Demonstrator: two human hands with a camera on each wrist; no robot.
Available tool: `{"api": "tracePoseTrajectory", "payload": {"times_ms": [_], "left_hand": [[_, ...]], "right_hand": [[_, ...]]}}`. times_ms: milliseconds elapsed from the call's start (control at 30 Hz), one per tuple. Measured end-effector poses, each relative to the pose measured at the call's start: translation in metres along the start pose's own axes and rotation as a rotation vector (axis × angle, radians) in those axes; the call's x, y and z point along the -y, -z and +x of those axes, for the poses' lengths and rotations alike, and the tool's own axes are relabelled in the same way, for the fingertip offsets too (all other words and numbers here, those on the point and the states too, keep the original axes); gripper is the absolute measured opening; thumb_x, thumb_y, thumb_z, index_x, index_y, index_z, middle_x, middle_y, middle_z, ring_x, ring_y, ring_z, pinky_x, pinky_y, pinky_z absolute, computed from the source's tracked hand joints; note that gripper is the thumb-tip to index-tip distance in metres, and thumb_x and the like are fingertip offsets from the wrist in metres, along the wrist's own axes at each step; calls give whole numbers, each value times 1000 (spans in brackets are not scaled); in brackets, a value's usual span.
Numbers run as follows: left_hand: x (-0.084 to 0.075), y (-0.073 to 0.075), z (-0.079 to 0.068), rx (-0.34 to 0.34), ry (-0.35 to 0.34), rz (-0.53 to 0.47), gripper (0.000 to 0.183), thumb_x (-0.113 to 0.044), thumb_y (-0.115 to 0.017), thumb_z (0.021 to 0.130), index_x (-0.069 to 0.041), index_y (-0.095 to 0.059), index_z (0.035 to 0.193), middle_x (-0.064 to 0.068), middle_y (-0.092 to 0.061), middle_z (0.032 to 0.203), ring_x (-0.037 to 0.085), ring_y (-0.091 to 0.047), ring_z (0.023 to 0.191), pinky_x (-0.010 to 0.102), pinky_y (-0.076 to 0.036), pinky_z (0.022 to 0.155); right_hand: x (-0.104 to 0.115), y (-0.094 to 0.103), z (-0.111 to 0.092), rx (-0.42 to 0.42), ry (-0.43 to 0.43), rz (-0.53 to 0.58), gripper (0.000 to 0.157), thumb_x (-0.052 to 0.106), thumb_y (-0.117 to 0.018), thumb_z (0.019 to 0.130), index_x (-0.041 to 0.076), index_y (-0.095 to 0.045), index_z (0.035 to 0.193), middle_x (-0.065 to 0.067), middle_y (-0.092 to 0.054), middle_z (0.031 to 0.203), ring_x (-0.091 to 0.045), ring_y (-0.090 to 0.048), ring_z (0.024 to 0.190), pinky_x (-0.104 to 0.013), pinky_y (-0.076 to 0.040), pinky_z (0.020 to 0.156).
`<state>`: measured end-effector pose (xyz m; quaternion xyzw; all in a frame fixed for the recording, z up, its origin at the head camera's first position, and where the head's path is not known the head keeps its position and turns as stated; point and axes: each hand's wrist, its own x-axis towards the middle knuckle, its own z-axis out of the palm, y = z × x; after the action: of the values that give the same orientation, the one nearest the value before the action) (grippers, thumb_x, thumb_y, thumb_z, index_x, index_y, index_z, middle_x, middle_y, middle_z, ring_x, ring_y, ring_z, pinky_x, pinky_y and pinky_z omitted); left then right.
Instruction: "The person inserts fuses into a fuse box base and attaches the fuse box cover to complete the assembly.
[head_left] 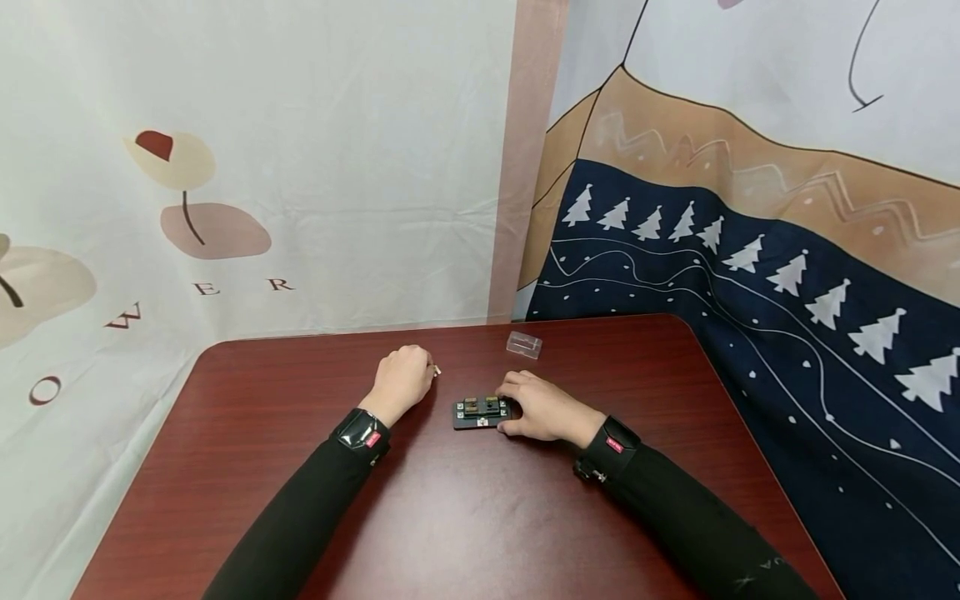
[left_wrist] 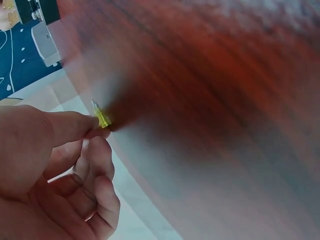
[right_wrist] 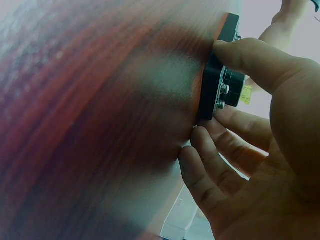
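Note:
My left hand is above the table, to the left of a small black board. Between its thumb and index finger it pinches a small yellow piece with a pointed metal tip; its exact kind does not show. My right hand grips the black board by its right end, thumb at the near edge and fingers around the far side. The board lies flat on the table. It carries a raised black block, silver screws and yellowish parts.
A clear plastic case lies near the table's back edge, behind the board. The dark red wooden table has a rounded back corner on each side. Printed cloths hang behind it and along the right.

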<state>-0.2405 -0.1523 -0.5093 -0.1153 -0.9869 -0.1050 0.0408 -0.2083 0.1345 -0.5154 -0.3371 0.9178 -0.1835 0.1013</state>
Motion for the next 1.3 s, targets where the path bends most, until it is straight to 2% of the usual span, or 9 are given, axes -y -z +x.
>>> {"api": "tracePoseTrajectory", "payload": {"times_ms": [233, 467, 733, 1067, 1300], "left_hand": [[-1, 3, 1, 27, -3, 2, 16, -18, -73, 104, -12, -85, 96, 8, -82, 99, 31, -80, 89, 49, -66, 72], [-3, 5, 1, 30, -20, 17, 19, -17, -73, 104, -13, -84, 89, 7, -81, 94, 29, -79, 85, 48, -65, 69], [-5, 3, 2, 31, -19, 12, 21, -19, -75, 103, -15, -82, 83, 6, -79, 92, 31, -79, 86, 50, -64, 70], [-8, 8, 0, 39, -6, -29, 15, -16, -72, 103, -13, -84, 95, 7, -78, 99, 34, -79, 96, 53, -66, 78], [-17, 14, -3, 49, -35, -67, 15, -18, -70, 105, -14, -83, 101, 4, -74, 101, 31, -77, 99, 52, -65, 81]], "right_hand": [[1, 0, 0, 4, -10, 3, 49, 37, -86, 95, 12, -74, 136, 3, -66, 123, -14, -57, 114, -37, -55, 101], [1, 0, 1, 4, -15, 5, 49, 37, -86, 95, 13, -74, 136, 4, -66, 123, -13, -57, 114, -37, -55, 100], [0, -1, 0, -23, 26, -8, 46, 35, -88, 92, 12, -75, 130, 3, -66, 120, -15, -59, 112, -38, -55, 100], [-1, -1, 0, -22, 30, -10, 46, 35, -88, 92, 12, -75, 130, 3, -65, 117, -14, -57, 110, -38, -54, 98], [-2, -2, 1, -28, 36, -22, 47, 36, -88, 92, 12, -75, 130, 3, -65, 117, -15, -58, 110, -38, -54, 98]]}}
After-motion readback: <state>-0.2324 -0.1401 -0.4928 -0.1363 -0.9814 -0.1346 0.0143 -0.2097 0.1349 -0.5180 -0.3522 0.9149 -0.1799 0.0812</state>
